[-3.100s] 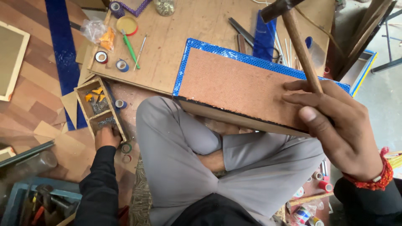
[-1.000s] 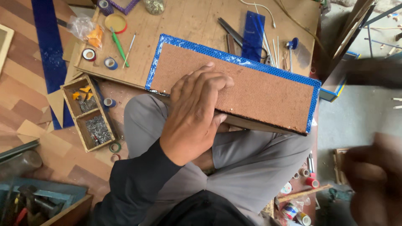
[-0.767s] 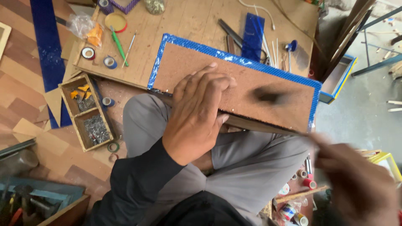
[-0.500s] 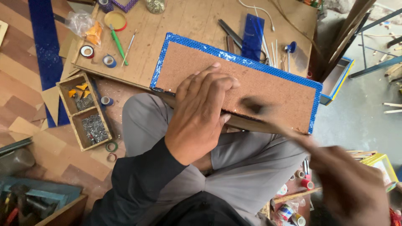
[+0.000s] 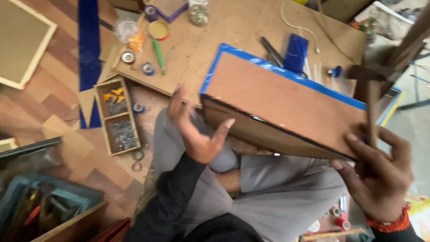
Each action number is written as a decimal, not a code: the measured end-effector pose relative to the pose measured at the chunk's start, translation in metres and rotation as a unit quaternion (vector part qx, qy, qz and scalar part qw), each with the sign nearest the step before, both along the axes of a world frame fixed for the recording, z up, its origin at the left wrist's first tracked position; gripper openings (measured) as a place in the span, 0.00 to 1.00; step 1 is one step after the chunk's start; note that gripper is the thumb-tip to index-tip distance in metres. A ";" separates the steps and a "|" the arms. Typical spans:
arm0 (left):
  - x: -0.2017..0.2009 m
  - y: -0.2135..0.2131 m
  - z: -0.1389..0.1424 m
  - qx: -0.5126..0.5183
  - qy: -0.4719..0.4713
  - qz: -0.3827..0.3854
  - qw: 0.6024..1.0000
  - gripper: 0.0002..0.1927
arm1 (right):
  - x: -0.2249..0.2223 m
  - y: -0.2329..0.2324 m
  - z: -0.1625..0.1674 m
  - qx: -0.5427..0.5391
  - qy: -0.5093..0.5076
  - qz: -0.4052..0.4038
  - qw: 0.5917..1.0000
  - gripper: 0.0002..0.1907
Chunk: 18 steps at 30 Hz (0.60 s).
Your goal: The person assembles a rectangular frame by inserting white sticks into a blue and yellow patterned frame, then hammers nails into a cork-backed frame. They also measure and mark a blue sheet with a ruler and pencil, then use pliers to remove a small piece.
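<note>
A flat brown board box with blue trim (image 5: 286, 103) rests tilted over my crossed legs in grey trousers. My left hand (image 5: 195, 130) is at its left end, palm up and fingers spread, the thumb touching the near left corner. My right hand (image 5: 380, 172) grips the wooden handle of a hammer (image 5: 369, 96) at the box's right end. The hammer's dark head stands above the far right corner. My right fingers also press on the box's lower right edge.
A plywood sheet (image 5: 251, 31) lies beyond the box with tape rolls (image 5: 128, 57), a green pen (image 5: 158, 56), a jar and blue strips. A small wooden tray of nails (image 5: 117, 116) sits at my left. A blue tool crate (image 5: 40, 206) stands at bottom left.
My left hand came off the top of the box and now cups its left end. My right hand swung in from the lower right and brought the hammer up at the right end.
</note>
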<state>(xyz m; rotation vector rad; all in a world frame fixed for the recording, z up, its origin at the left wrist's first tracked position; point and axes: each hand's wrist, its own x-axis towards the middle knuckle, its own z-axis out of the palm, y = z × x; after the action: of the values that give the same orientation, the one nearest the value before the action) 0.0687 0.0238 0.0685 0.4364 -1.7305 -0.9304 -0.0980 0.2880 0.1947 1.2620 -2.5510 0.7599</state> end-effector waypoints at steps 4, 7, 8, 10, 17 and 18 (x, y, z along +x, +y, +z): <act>-0.022 -0.014 -0.089 0.261 0.024 -0.162 0.951 0.38 | -0.001 0.002 -0.028 -0.175 -0.043 0.084 0.980 0.20; -0.038 -0.015 -0.106 0.298 0.013 -0.207 0.932 0.31 | -0.010 0.011 -0.056 -0.244 -0.069 0.072 0.965 0.17; -0.042 -0.017 -0.098 0.299 0.006 -0.222 0.928 0.29 | -0.013 0.015 -0.067 -0.279 -0.101 0.036 0.954 0.16; -0.047 -0.026 -0.063 0.177 -0.036 -0.138 0.974 0.27 | -0.030 0.018 -0.090 -0.347 -0.165 0.002 0.923 0.14; -0.025 -0.064 0.099 -0.186 -0.091 -0.063 0.976 0.27 | -0.075 0.021 -0.137 -0.453 -0.163 -0.032 0.876 0.13; -0.024 -0.066 0.113 -0.229 -0.110 -0.056 0.966 0.25 | -0.075 0.009 -0.144 -0.437 -0.144 -0.035 0.887 0.17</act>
<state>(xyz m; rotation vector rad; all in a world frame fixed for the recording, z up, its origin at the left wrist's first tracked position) 0.0444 -0.0425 0.1817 0.1397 -2.1205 -0.5439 -0.1728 0.2972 0.0511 0.7677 -1.9498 1.8944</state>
